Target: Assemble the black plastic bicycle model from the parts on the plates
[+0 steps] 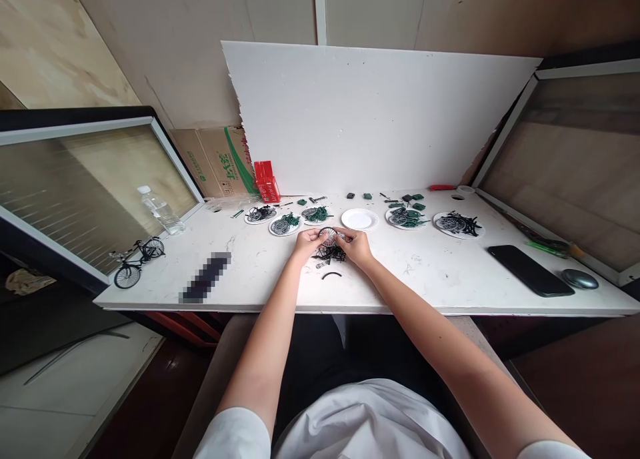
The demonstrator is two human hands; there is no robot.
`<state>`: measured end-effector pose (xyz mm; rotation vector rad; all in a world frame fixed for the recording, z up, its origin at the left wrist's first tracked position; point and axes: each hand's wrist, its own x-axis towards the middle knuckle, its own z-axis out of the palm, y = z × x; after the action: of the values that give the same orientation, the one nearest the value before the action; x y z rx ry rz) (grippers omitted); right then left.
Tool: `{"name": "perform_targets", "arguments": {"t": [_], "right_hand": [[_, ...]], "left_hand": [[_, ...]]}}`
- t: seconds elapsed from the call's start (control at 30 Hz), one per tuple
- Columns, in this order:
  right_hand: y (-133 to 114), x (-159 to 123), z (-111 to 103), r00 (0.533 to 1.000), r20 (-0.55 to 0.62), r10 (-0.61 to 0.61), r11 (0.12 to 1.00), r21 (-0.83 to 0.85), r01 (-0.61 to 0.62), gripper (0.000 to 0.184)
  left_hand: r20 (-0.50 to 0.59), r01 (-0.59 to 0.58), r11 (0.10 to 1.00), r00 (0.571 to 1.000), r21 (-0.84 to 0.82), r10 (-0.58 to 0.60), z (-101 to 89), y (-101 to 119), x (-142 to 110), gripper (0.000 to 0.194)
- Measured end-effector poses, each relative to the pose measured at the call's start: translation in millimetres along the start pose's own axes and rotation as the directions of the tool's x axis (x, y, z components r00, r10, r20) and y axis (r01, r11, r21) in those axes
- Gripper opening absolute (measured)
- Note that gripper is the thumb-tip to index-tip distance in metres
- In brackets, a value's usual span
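Note:
Between both hands is a small spoked model bicycle wheel (329, 237) with a dark rim. My left hand (306, 244) pinches its left edge, and my right hand (356, 245) grips its right edge. Just beneath the wheel, a pile of small black parts (330, 254) lies on the white table, partly hidden by the fingers. Closer to the table's front edge rests a thin curved black piece (332, 274), apart from both hands.
Behind the hands stand paper plates of model parts, including green ones (285, 224) and black ones (459, 225), and a bare white plate (359, 219). An assembled model bicycle (139, 261) and a plastic bottle (161, 210) are at left. A black phone (530, 270) lies right.

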<state>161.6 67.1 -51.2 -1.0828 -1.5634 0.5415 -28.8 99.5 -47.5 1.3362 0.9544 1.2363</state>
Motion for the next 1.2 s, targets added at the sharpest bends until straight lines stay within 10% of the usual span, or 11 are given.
{"name": "perform_targets", "arguments": {"t": [0.8,1.2], "right_hand": [[-1.0,-0.2,0.3,1.0,0.014,0.004,0.987,-0.161,-0.002,0.038],[-12.5,-1.8,-3.6,0.965,0.228,-0.126,0.951,-0.25,0.183,0.024]], "left_hand": [[-0.11,-0.017,0.993,0.994,-0.12,0.003,3.7,10.2,-5.0,0.068],[-0.304,-0.065,0.994,0.952,-0.086,0.036,-0.1,1.6,2.4,0.057]]}}
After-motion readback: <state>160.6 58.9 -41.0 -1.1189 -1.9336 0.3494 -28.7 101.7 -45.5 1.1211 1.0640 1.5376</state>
